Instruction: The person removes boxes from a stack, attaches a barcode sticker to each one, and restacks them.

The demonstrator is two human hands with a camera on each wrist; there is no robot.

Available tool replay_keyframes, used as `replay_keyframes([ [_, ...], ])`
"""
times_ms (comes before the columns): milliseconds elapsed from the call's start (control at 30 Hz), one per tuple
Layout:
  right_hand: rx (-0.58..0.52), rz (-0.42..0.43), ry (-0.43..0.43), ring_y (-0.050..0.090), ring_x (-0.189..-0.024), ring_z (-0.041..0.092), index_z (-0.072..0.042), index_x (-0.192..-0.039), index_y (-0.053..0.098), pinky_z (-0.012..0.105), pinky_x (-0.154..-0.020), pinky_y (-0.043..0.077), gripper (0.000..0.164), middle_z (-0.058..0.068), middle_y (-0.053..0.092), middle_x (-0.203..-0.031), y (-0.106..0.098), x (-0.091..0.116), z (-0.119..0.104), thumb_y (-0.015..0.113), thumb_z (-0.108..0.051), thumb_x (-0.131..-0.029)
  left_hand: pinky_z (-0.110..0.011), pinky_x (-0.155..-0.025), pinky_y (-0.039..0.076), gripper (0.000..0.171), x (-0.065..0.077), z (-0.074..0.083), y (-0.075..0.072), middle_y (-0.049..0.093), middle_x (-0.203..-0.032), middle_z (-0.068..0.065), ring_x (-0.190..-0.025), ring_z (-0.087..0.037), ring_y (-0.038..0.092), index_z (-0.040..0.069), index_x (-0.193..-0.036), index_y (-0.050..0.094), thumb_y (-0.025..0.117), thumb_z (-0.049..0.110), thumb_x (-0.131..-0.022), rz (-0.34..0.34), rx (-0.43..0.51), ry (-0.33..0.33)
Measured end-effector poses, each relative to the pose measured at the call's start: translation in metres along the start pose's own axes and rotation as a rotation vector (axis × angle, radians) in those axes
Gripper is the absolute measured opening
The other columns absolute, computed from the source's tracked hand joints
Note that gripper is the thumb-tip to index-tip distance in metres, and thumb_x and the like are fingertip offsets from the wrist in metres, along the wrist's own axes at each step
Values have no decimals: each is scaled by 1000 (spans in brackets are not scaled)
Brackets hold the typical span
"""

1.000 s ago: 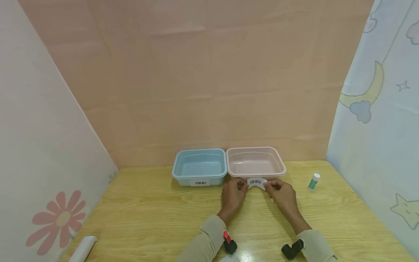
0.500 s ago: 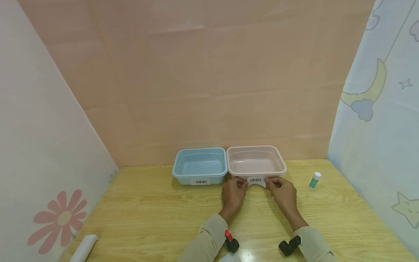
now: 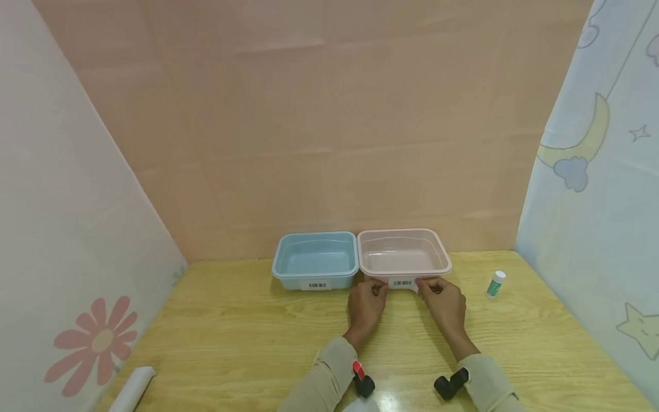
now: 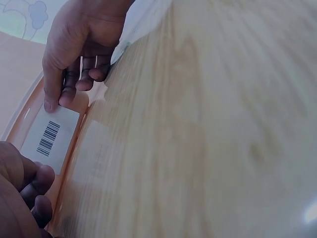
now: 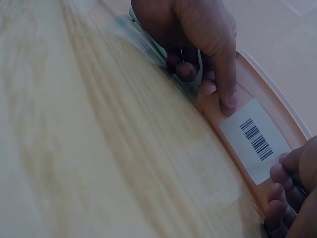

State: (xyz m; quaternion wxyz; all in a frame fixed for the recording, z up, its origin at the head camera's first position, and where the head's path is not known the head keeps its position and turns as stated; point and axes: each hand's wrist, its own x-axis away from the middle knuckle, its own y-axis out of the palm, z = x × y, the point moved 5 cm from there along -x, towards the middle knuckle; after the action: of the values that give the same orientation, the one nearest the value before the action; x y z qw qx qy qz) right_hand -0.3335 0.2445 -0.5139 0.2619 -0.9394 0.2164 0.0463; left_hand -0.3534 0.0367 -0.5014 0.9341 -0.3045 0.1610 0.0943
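A white barcode label (image 3: 403, 283) lies nearly flat against the front wall of the pink plastic container (image 3: 362, 257). Its lower right end bends slightly away in the head view. My left hand (image 3: 366, 309) pinches the left end of the label, and its thumb (image 5: 228, 105) lies at the corner in the right wrist view. At the other end my right hand (image 3: 447, 306) holds the label between thumb and fingers; the left wrist view shows that thumb (image 4: 51, 101) on the label's edge. The label's back is hidden.
Left of the pink container, touching it, stands a blue container (image 3: 315, 260) with its own barcode label (image 3: 316, 285). A small white-capped tube with a green label (image 3: 496, 285) stands at the right. A white rolled object (image 3: 133, 389) lies at the table's (image 3: 237, 343) front left.
The label was arched away from the pink container, its middle bowed between my fingers. It has flattened against the front wall. My hands have stayed at its two ends.
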Motion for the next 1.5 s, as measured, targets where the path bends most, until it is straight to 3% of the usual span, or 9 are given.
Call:
replay_keyframes([
  [267,34,5,6,63,-60,15,-12,-88,75,29,-52,44,36,-1,71,-73,-2,0,-3,72,-48,-91,-22,-52,42,4,3,4,-1,58,-63,16,-57,1,51,17,-84,80,79,18,-88,-44,20,7],
  [533,55,14,15,58,-60,17,-12,-82,73,30,-51,42,44,-2,67,-67,-1,-1,-2,71,-55,-89,-20,-50,40,9,6,11,2,56,-64,17,-56,3,48,17,-97,81,74,15,-92,-100,68,66],
  [867,187,-183,-106,63,-66,14,-13,-102,75,35,-59,46,26,-5,71,-77,11,-1,-10,62,-35,-99,-19,-48,41,15,7,12,4,56,-57,18,-48,7,51,17,-105,76,67,11,-95,-155,136,93],
  [933,215,-210,-127,62,-68,16,-14,-102,76,35,-60,46,22,-5,71,-78,13,0,-12,60,-29,-98,-20,-51,43,13,7,11,5,57,-59,17,-50,5,52,14,-103,75,66,10,-95,-148,123,87],
  [1033,242,-231,-141,58,-65,19,-13,-103,77,35,-56,43,21,-3,68,-76,16,1,-13,60,-24,-96,-28,-76,48,10,8,10,6,63,-68,14,-63,2,58,11,-101,75,66,11,-95,-139,69,92],
  [1100,263,-236,-157,55,-63,19,-12,-103,77,35,-53,41,21,-2,66,-75,18,2,-14,61,-24,-97,-40,-95,42,11,9,10,6,69,-77,10,-74,-3,63,9,-100,75,66,12,-95,-140,22,107],
  [1167,278,-245,-177,52,-60,19,-13,-104,77,34,-51,39,20,-3,64,-73,21,4,-15,61,-24,-98,-53,-104,32,12,10,10,7,73,-86,7,-85,-7,66,8,-100,76,66,13,-95,-148,-33,130],
  [1367,217,-288,-325,51,-61,13,-10,-110,75,32,-54,41,19,-2,68,-85,34,9,-23,61,-13,-98,-58,-95,31,14,12,14,9,71,-78,6,-85,-12,66,6,-99,78,66,10,-93,-181,-136,205],
  [1500,119,-248,-403,55,-67,11,-12,-109,74,29,-61,45,18,0,72,-95,34,11,-29,61,-7,-98,-55,-96,32,16,11,14,7,71,-74,8,-81,-8,66,6,-98,77,62,7,-93,-142,-67,196],
])
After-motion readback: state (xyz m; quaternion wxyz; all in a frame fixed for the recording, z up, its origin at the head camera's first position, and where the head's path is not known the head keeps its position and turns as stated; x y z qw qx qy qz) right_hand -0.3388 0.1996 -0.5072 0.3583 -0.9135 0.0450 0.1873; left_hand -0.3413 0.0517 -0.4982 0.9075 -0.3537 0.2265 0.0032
